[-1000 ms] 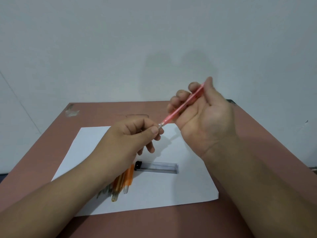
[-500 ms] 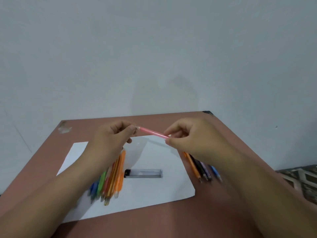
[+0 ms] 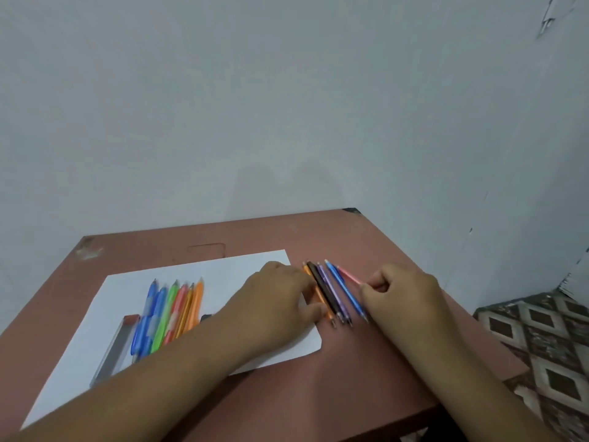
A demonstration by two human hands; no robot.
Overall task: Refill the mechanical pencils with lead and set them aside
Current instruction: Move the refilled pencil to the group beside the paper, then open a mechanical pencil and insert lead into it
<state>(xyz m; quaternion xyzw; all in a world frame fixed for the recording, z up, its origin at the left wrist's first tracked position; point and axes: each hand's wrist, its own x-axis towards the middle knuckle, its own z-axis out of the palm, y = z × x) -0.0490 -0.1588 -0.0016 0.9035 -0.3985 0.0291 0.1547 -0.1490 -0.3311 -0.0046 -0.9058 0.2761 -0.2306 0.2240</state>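
The pink pencil (image 3: 349, 275) is pinched in the right hand (image 3: 402, 291) and lowered beside the finished row (image 3: 334, 293) on the tabletop (image 3: 366, 371), seemingly to keep refilled ones apart from those on the paper (image 3: 105, 320), while the left hand (image 3: 280, 301), fingers loosely bent and gripping nothing, steadies that row.

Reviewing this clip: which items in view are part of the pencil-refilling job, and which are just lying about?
Part of the job:
- pink pencil, pinched in the right hand
- finished pencils beside the left hand
- waiting pencils on the white paper
- lead case

Lying about:
- table
- patterned floor
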